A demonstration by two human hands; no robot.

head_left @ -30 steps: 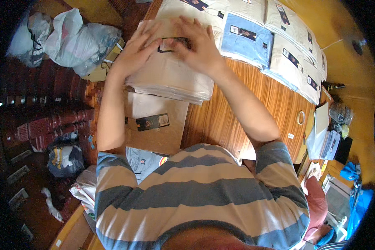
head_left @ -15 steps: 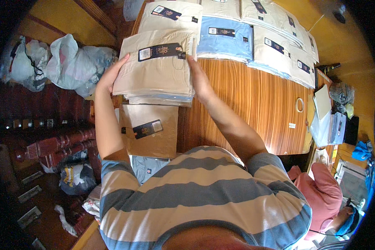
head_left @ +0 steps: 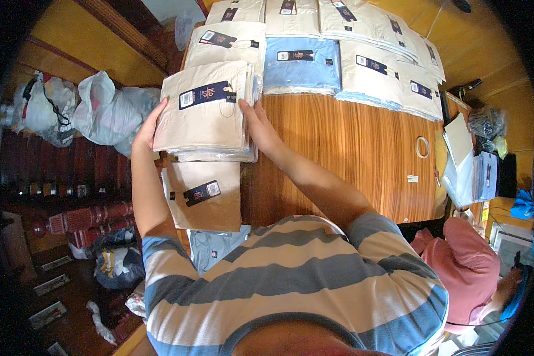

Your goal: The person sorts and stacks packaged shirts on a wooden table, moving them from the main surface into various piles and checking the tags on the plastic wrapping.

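A stack of folded cream garments in clear plastic bags (head_left: 199,127) is held between my two hands at the left end of the table. A dark blue tag (head_left: 203,95) with a small black piece beside it lies on the top garment. My left hand (head_left: 149,129) is against the stack's left side, its fingers partly hidden. On the right side rests my right hand (head_left: 261,127), its fingertips at the edge of the top garment. Closer to me lies a tan bagged garment (head_left: 204,169) with a dark tag. Below that is a grey garment (head_left: 210,249), partly covered by my shirt.
Bagged cream garments (head_left: 365,71) and a blue one (head_left: 301,68) stand in stacks along the wooden table's (head_left: 338,160) far side. A pale ring (head_left: 422,147) lies at its right. Stuffed plastic bags (head_left: 104,107) sit at left. A person in reddish clothes (head_left: 457,267) is at lower right.
The whole view has shifted, so the table and stacks appear lower and farther left. My hands remain at the stack's sides; my right hand's fingers look more spread along its edge.
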